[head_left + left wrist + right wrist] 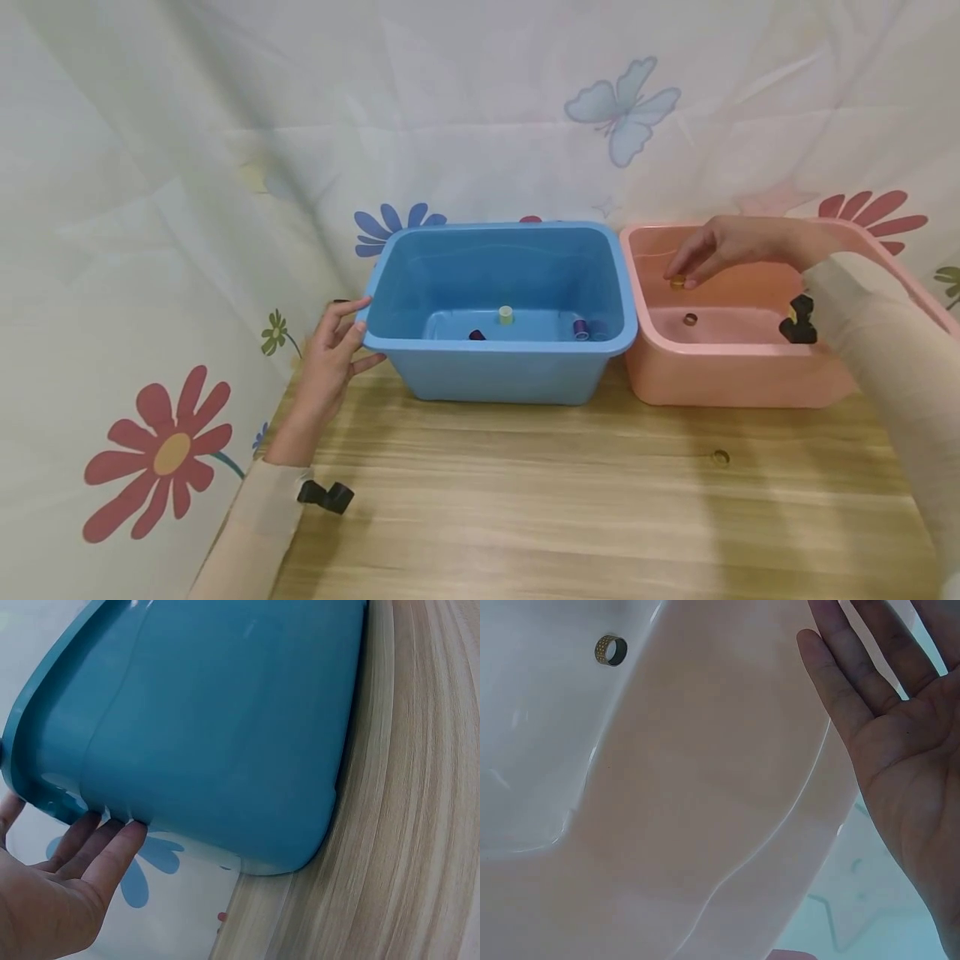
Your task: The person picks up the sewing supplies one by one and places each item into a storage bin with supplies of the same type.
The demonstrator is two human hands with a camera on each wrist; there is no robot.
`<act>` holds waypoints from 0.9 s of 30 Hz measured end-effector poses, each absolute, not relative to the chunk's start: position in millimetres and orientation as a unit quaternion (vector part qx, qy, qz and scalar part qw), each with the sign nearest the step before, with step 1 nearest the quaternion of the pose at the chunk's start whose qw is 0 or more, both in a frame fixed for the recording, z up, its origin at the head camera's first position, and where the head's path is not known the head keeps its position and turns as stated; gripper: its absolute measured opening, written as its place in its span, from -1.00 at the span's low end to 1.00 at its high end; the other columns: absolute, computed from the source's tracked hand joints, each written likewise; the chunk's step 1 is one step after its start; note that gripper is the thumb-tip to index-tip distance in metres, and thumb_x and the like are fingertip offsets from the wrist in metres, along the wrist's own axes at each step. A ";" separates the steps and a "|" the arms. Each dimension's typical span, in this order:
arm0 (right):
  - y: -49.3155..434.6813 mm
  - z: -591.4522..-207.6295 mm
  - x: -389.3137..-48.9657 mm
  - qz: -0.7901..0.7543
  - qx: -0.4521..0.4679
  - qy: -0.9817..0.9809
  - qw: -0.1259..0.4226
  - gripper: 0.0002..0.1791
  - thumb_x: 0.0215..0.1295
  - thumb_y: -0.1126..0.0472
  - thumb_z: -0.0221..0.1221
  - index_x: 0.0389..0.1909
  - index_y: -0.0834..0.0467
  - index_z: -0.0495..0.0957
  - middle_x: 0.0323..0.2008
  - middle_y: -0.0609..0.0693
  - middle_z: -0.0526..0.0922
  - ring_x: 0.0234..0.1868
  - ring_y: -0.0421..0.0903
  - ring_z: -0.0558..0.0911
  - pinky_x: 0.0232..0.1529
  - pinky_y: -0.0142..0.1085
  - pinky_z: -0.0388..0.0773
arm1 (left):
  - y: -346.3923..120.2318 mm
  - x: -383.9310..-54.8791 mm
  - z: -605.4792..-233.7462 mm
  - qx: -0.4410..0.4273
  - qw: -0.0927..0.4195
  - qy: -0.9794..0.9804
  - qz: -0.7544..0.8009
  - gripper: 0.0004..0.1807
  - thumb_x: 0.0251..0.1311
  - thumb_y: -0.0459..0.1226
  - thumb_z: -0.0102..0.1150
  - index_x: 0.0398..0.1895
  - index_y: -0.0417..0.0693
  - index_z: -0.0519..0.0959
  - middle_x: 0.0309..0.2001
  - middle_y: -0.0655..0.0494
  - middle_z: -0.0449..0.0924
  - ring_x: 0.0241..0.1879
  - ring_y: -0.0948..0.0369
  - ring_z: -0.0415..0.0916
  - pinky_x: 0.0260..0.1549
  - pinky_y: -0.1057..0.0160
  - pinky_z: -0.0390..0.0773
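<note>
My left hand (332, 354) grips the rim of the blue basin (495, 371) at its left end, with several fingers against the outer wall (202, 735). Over the pink basin (735, 383), my right hand (738, 242) pinches a small brass-coloured ring (678, 282) between thumb and fingers. That ring is out of sight in the right wrist view. On the pink basin's floor lies a similar bushing-like ring (610, 650), dotted outside and dark inside. Another brass-coloured ring (721, 457) lies on the table in front of the pink basin.
Inside the blue basin are a pale yellow-green spool (506, 315), a purple spool (581, 330) and a dark red piece (477, 335) partly hidden by the front rim. Both basins stand side by side on the wood-grain table (510, 500), before a patterned curtain (480, 108).
</note>
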State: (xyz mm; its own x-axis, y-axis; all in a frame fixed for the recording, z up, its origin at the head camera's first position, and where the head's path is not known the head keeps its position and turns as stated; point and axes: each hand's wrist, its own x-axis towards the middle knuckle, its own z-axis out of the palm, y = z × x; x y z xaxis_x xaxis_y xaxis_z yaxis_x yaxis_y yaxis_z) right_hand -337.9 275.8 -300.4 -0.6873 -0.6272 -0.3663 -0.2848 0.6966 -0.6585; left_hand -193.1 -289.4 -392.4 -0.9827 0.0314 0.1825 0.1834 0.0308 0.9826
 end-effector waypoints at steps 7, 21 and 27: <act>276.3 -300.1 -336.6 -0.272 -0.260 0.882 0.283 -0.56 0.30 0.21 0.38 0.17 0.26 0.64 0.10 0.16 0.69 0.06 -0.02 0.71 0.07 -0.22 0.67 | -289.2 -192.5 -392.8 -0.078 0.056 -0.713 -0.695 -0.52 0.52 -0.12 0.08 0.42 0.02 0.37 0.35 -0.17 0.30 0.16 0.00 0.52 -0.11 0.06 0.73; 281.7 -285.5 -329.7 -0.234 -0.267 0.897 0.263 -0.46 0.32 0.09 0.37 0.27 0.20 0.58 0.20 0.19 0.63 0.14 0.05 0.67 0.12 -0.12 0.65 | -288.9 -192.0 -390.9 -0.071 0.053 -0.720 -0.688 -0.50 0.51 -0.10 0.09 0.43 0.01 0.36 0.35 -0.17 0.32 0.21 -0.10 0.49 -0.07 0.00 0.71; 290.1 -271.4 -325.7 -0.215 -0.256 0.909 0.249 -0.44 0.34 0.05 0.35 0.31 0.15 0.55 0.21 0.15 0.63 0.19 0.04 0.64 0.10 -0.19 0.65 | -288.0 -190.4 -388.2 -0.067 0.052 -0.721 -0.687 -0.50 0.52 -0.09 0.08 0.44 0.00 0.36 0.37 -0.17 0.29 0.23 -0.11 0.46 -0.05 -0.01 0.70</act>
